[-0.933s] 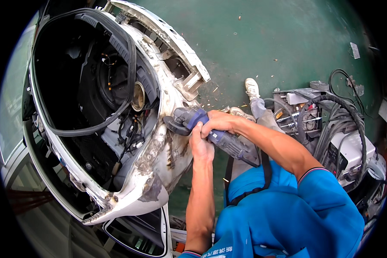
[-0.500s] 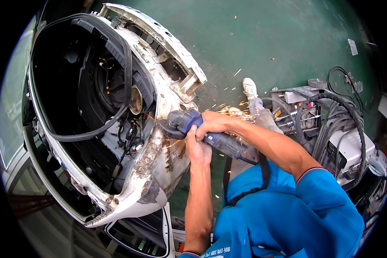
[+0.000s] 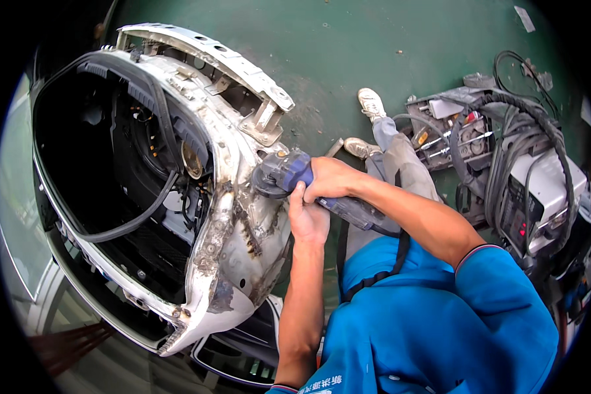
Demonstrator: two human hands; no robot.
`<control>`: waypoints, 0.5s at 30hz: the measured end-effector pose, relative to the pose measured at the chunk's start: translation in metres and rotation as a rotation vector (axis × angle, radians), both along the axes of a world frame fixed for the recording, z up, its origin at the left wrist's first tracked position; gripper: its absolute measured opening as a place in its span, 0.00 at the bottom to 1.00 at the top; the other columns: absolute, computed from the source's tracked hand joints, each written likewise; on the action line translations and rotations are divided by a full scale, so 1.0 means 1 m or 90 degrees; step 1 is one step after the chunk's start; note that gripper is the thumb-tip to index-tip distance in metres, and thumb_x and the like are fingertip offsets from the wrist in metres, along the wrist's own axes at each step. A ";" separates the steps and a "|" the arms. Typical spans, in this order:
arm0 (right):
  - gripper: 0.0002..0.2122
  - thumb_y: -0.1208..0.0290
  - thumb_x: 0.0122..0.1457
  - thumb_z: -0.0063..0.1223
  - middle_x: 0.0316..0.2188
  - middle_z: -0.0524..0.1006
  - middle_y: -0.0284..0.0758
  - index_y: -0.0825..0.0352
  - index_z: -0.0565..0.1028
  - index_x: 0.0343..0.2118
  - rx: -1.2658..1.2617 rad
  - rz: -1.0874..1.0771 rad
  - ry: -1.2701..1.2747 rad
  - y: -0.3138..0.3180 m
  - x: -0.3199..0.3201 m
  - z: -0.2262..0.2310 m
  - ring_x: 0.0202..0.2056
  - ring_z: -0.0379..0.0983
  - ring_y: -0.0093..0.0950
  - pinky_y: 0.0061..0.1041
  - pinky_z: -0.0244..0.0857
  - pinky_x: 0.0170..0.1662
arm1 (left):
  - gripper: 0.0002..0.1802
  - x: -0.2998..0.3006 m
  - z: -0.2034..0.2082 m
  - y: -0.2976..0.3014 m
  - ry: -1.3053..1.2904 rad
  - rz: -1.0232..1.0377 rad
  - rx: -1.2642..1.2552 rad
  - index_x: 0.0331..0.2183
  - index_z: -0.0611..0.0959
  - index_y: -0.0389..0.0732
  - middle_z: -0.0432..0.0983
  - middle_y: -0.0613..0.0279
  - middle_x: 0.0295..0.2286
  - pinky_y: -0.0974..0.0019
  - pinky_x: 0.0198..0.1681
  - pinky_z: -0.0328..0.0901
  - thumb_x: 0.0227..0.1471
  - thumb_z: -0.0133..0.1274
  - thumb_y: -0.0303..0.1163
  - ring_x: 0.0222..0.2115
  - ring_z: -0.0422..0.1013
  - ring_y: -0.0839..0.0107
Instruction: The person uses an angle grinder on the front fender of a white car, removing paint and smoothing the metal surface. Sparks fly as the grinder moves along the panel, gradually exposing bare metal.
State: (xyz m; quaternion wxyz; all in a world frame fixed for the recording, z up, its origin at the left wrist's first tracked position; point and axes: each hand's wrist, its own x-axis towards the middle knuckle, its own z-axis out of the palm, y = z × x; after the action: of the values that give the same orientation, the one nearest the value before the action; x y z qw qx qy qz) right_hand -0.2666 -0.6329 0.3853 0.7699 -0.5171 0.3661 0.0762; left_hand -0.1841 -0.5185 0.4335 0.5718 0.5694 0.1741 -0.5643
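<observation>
Both my hands are closed on a blue and black angle grinder (image 3: 294,172). My left hand (image 3: 306,220) wraps its near side, thumb pointing up along the body. From the right, my right hand (image 3: 333,178) grips across the top of the housing. The grinder's disc end sits over the scuffed rear corner of a white car body (image 3: 243,217); whether the disc touches the metal I cannot tell. Bare and burnt metal shows along the seam beside it. A black rubber seal (image 3: 166,118) hangs loose around the dark trunk opening.
A white metal bumper beam (image 3: 236,59) juts from the car's rear. To the right stand a tool cart (image 3: 440,148) and a white machine box (image 3: 545,190) draped with thick grey cables (image 3: 505,131). My shoes (image 3: 371,104) are on the green floor (image 3: 335,59).
Sparks that flew around the grinder are no longer seen. The grinder has shifted slightly off the seam edge, to the right on the car. The car appears lower and further left in view.
</observation>
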 end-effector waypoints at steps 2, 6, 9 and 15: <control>0.28 0.60 0.34 0.68 0.38 0.83 0.48 0.72 0.80 0.40 -0.015 0.058 0.057 -0.001 -0.001 0.004 0.41 0.81 0.44 0.38 0.73 0.46 | 0.30 0.001 0.003 -0.002 -0.002 -0.022 0.016 0.59 0.73 0.37 0.72 0.57 0.56 0.51 0.67 0.54 0.61 0.53 0.45 0.59 0.66 0.60; 0.27 0.61 0.38 0.66 0.39 0.83 0.52 0.75 0.79 0.42 -0.085 0.079 0.069 0.001 -0.005 0.026 0.44 0.82 0.47 0.43 0.75 0.46 | 0.34 0.004 0.003 0.005 -0.024 -0.079 0.027 0.62 0.69 0.36 0.69 0.54 0.59 0.50 0.68 0.54 0.60 0.54 0.44 0.61 0.64 0.58; 0.26 0.64 0.41 0.62 0.34 0.82 0.53 0.75 0.74 0.43 -0.152 0.049 0.028 0.018 -0.003 0.021 0.39 0.81 0.52 0.49 0.74 0.41 | 0.37 0.009 0.000 0.018 -0.030 -0.109 0.023 0.64 0.66 0.36 0.66 0.53 0.62 0.50 0.68 0.55 0.61 0.56 0.45 0.62 0.63 0.56; 0.21 0.71 0.41 0.59 0.28 0.81 0.52 0.74 0.73 0.40 -0.290 0.007 -0.037 0.045 0.006 0.019 0.34 0.81 0.53 0.51 0.73 0.36 | 0.43 0.019 0.007 0.034 -0.043 -0.151 0.004 0.68 0.61 0.41 0.61 0.53 0.65 0.49 0.70 0.52 0.62 0.56 0.51 0.65 0.59 0.55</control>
State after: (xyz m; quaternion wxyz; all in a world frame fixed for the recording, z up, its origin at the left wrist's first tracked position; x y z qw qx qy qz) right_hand -0.2601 -0.5879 0.4046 0.6429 -0.6816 0.3488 -0.0190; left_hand -0.1648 -0.4841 0.4405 0.5050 0.6063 0.0878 -0.6080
